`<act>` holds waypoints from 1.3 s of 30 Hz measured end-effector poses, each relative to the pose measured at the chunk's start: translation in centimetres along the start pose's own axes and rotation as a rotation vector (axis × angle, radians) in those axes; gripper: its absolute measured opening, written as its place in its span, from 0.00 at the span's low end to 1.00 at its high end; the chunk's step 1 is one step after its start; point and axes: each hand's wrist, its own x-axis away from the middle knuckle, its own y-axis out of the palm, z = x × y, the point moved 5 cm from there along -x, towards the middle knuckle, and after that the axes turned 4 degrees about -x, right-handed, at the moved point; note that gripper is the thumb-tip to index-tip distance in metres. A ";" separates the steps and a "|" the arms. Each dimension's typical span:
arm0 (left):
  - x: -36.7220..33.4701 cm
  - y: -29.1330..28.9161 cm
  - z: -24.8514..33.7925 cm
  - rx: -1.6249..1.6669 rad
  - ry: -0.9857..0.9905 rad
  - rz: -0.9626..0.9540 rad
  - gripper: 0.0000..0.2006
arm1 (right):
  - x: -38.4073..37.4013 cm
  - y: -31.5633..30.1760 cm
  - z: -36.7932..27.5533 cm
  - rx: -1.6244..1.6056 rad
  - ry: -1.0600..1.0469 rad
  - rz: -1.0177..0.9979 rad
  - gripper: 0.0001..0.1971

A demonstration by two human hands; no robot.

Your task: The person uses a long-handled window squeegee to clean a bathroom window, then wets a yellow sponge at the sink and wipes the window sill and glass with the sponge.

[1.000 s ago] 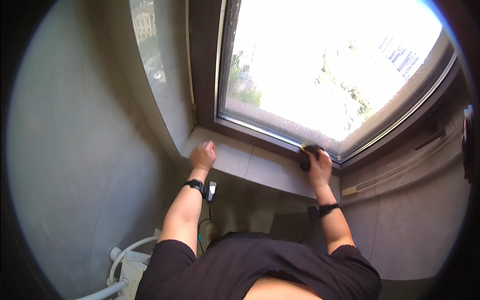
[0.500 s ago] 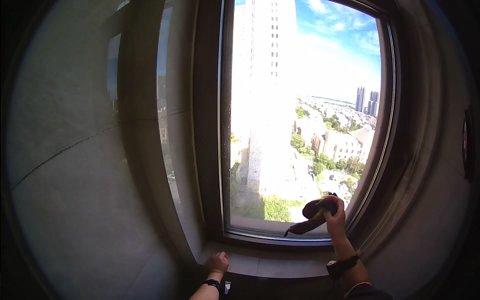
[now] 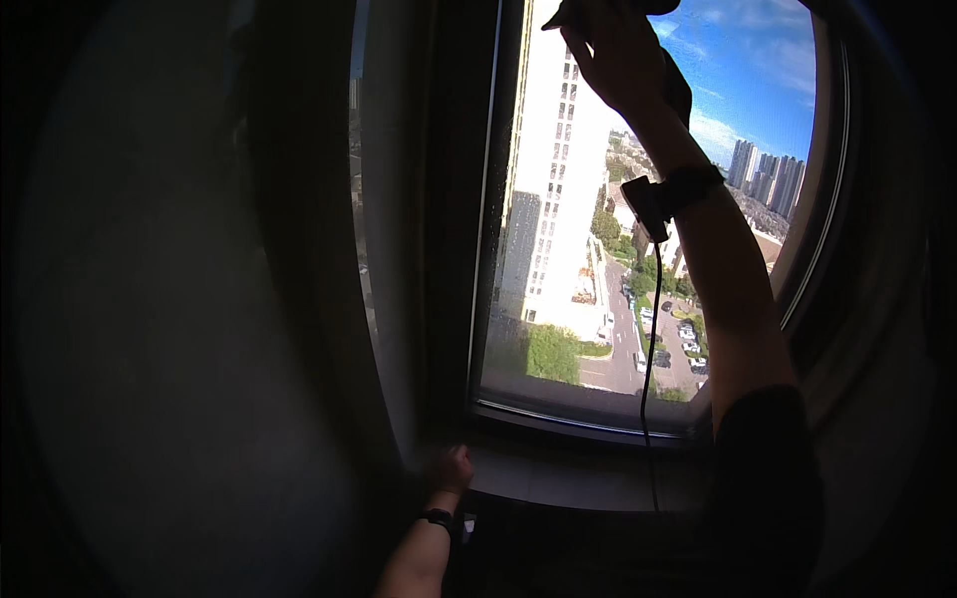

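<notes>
My right hand [image 3: 620,62] is raised high against the window pane [image 3: 698,130], near the top edge of the view. It is closed on a dark cloth [image 3: 678,92], which shows beside the hand and above it; the fingertips are partly hidden. Around the right wrist is a strap with a small dark device [image 3: 648,207], and a thin black cable [image 3: 650,369] hangs from it. Low on the left, my left hand [image 3: 454,468] rests curled into a fist at the windowsill [image 3: 558,483]. Nothing shows in that fist. A dark band circles its wrist.
A dark frame [image 3: 461,249] surrounds the glass. To the left stands a grey wall [image 3: 169,299], now in deep shade. A small white object [image 3: 469,526] lies beside my left wrist. Through the pane appear a tall building, trees and parked cars far below.
My right hand has gone from the lower right of the pane up to its top, carrying the cloth. The left fist stays at the sill. The room looks darker.
</notes>
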 end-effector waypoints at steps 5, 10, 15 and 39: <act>0.4 -2.3 1.4 0.012 0.015 0.075 0.05 | 9.6 1.6 -14.5 -0.174 0.107 -0.438 0.41; 0.3 -2.6 1.7 0.021 0.000 0.082 0.05 | 28.6 -8.6 -27.4 -0.739 0.035 -0.900 0.37; 0.1 -2.7 1.8 -0.052 -0.023 0.137 0.05 | 41.4 -16.6 -30.7 -0.789 -0.642 -1.049 0.15; 0.0 -6.9 4.8 -0.113 0.032 0.132 0.06 | 30.0 -19.2 -6.1 -0.082 -0.158 -0.722 0.27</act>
